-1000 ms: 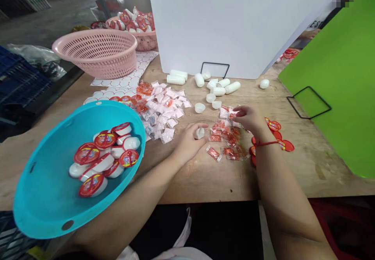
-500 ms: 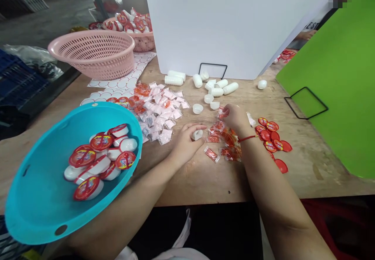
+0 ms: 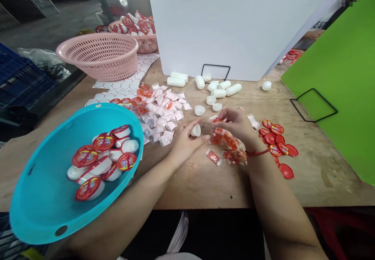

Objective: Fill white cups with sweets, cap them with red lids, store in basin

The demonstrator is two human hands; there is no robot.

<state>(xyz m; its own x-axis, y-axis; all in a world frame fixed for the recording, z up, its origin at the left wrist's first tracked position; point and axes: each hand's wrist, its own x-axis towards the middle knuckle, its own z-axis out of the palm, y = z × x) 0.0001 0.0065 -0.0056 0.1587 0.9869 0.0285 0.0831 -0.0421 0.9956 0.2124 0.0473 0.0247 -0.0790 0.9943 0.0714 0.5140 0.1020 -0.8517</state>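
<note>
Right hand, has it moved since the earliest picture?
Yes. Judged against the wire stand by the white board, the right hand has shifted left, closer to the cup in the left hand.

1. A worktable of pale brown, worn wood [image 3: 187, 189] is seen from above.
2. Its far side is screened by a tall, smooth white panel [image 3: 228, 25]; at the right, a bright green panel [image 3: 342, 68] is stood at an angle.
3. At the upper left, a dim grey floor [image 3: 73, 19] is shown beyond a blue plastic crate [image 3: 20, 72].
4. The tabletop is softly lit.
</note>
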